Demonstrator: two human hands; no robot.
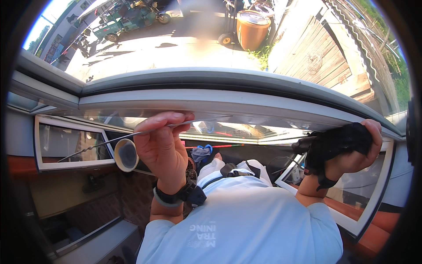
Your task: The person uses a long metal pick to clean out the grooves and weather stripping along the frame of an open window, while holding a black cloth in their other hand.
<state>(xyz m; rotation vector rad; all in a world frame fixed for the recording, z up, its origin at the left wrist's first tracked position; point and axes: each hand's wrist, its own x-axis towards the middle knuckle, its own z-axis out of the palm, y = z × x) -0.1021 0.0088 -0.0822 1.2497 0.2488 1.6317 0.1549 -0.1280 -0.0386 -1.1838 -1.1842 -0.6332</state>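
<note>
My left hand (163, 142) pinches a thin metal rod (135, 133) between thumb and fingers. The rod slants from a twisted stretch at lower left to a thin tip near the inner face of the white window frame (204, 99). My right hand (354, 161) is raised at the right, beside the frame's lower edge, and grips a bunched black item (343, 140). It looks like fabric around a dark cylindrical part; its exact kind cannot be told. A black strap with a dark device (194, 194) is on my left wrist.
An open window sash (75, 165) stands at left, another (385, 191) at right. A pale round container (126, 155) is beside my left hand. Blue and grey cloth (201, 152) lies near my feet. Outside are a large brown pot (252, 33) and a green cargo tricycle (108, 29).
</note>
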